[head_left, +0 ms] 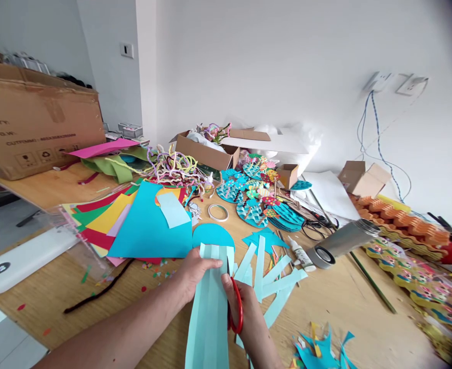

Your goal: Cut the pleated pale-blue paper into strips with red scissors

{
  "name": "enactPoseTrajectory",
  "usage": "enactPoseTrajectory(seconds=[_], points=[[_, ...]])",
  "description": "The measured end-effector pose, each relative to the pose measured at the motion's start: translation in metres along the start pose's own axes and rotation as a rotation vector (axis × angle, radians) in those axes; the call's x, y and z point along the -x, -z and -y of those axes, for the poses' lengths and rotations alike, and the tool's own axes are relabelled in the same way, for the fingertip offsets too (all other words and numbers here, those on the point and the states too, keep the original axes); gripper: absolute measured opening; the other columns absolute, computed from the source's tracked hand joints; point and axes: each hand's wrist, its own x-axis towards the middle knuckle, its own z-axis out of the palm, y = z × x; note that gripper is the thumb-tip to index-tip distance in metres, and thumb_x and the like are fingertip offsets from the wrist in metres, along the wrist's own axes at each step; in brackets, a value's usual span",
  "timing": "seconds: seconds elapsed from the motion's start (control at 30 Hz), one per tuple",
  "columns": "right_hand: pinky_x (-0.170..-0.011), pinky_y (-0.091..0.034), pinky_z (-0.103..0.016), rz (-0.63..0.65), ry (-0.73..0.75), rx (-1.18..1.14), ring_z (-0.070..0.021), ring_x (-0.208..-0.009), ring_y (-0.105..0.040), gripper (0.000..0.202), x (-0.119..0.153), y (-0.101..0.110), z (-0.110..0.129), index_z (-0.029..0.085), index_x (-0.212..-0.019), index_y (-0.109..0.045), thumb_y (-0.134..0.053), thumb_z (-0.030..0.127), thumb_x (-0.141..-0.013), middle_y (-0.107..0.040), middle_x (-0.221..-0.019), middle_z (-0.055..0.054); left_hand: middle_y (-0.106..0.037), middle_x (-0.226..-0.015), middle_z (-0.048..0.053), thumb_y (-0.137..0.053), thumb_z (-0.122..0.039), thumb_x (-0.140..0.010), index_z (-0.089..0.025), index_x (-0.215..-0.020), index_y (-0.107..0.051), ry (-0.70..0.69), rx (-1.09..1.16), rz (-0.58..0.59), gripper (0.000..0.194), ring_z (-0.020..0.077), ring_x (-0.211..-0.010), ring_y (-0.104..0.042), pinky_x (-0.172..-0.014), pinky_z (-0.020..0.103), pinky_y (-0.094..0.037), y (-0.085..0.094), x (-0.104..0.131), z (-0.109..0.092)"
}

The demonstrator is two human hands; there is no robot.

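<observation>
My left hand (195,272) grips a pale turquoise paper sheet (210,312) by its left side, thumb flat on top. Lengthwise fold lines run down the sheet. My right hand (244,302) is closed around red-handled scissors (237,305), their blades at the sheet's right edge near the top, where a narrow strip stands partly apart. Several cut pale turquoise strips (275,287) lie loosely overlapped to the right. Just beyond the sheet lies a blue paper disc (213,234). To the left, a larger blue sheet (152,225) rests on a stack of coloured papers.
A white glue bottle (300,253) and a steel flask (345,241) lie on the right. Blue scraps (323,348) sit near the front. A tape roll (218,212), fuzzy pipe cleaners (172,164), paper crafts (252,195) and an open carton (206,151) fill the back.
</observation>
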Motion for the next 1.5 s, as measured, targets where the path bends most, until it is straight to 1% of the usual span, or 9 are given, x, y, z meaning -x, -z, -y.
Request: enactPoseTrajectory(seconds=[0.2,0.33,0.47,0.67,0.87,1.1,1.27,1.5], points=[[-0.034,-0.028,-0.019,-0.006,0.004,-0.005,-0.0088,-0.031,-0.039,0.057,0.0003,0.0006,-0.0009,0.02,-0.049,-0.038,-0.032,0.07,-0.075,-0.04,-0.032,0.004,-0.068,-0.068,0.006,-0.072,-0.018,-0.051,-0.013,-0.079,-0.064,0.001,-0.027,0.024,0.03,0.0219,-0.062,-0.063,-0.06,0.034,-0.048,0.002,-0.0028,0.0045],[-0.034,-0.028,-0.02,-0.014,0.012,-0.021,-0.0091,-0.031,-0.039,0.057,0.0004,-0.0005,-0.0001,0.019,-0.048,-0.039,-0.032,0.068,-0.076,-0.04,-0.033,0.004,-0.069,-0.067,0.006,-0.073,-0.018,-0.05,-0.013,-0.078,-0.064,-0.001,-0.038,0.011,0.029,0.0221,-0.061,-0.063,-0.059,0.033,-0.048,0.001,-0.0014,0.0032],[-0.033,-0.027,-0.021,-0.015,0.036,-0.043,-0.0091,-0.031,-0.038,0.057,-0.0006,-0.0015,-0.0016,0.02,-0.048,-0.039,-0.032,0.069,-0.075,-0.039,-0.033,0.004,-0.069,-0.067,0.006,-0.074,-0.02,-0.049,-0.013,-0.077,-0.065,-0.001,-0.025,0.024,0.03,0.0218,-0.06,-0.063,-0.058,0.033,-0.047,0.0005,-0.0005,0.0025],[-0.033,-0.028,-0.019,-0.02,0.01,-0.004,-0.0088,-0.029,-0.039,0.06,-0.0024,-0.0018,-0.0069,0.019,-0.044,-0.039,-0.032,0.07,-0.074,-0.04,-0.03,0.003,-0.069,-0.067,0.006,-0.073,-0.019,-0.05,-0.013,-0.078,-0.064,0.012,-0.026,0.024,0.03,0.022,-0.061,-0.063,-0.06,0.033,-0.047,0.0008,-0.0023,0.0035],[-0.032,-0.027,-0.018,-0.009,0.0,-0.045,-0.0083,-0.029,-0.039,0.057,-0.0014,0.0,-0.004,0.018,-0.047,-0.041,-0.034,0.067,-0.076,-0.041,-0.031,0.003,-0.069,-0.068,0.006,-0.071,-0.017,-0.052,-0.013,-0.079,-0.063,0.015,-0.048,0.024,0.028,0.0212,-0.061,-0.062,-0.06,0.033,-0.048,0.001,-0.0022,0.004],[-0.033,-0.027,-0.018,-0.009,-0.027,-0.015,-0.0086,-0.029,-0.039,0.056,-0.0035,0.001,-0.0058,0.018,-0.048,-0.042,-0.035,0.066,-0.076,-0.041,-0.031,0.003,-0.068,-0.066,0.005,-0.07,-0.017,-0.053,-0.014,-0.079,-0.062,0.008,-0.078,0.029,0.028,0.0225,-0.063,-0.063,-0.06,0.033,-0.048,0.0001,0.0002,0.0031],[-0.033,-0.03,-0.018,-0.011,-0.008,-0.012,-0.009,-0.03,-0.041,0.056,-0.0048,0.0017,-0.0072,0.017,-0.048,-0.043,-0.035,0.065,-0.077,-0.043,-0.031,0.002,-0.068,-0.068,0.005,-0.071,-0.018,-0.052,-0.015,-0.08,-0.062,0.009,-0.099,0.006,0.03,0.0233,-0.066,-0.064,-0.061,0.034,-0.048,0.0,-0.0002,0.0038],[-0.033,-0.028,-0.018,-0.021,-0.009,-0.025,-0.0087,-0.029,-0.04,0.054,-0.004,0.0007,-0.0094,0.017,-0.049,-0.043,-0.037,0.063,-0.078,-0.042,-0.031,0.003,-0.066,-0.067,0.005,-0.07,-0.017,-0.052,-0.014,-0.079,-0.061,0.008,-0.081,0.029,0.029,0.0233,-0.065,-0.063,-0.061,0.034,-0.048,0.0004,-0.0014,0.0061]])
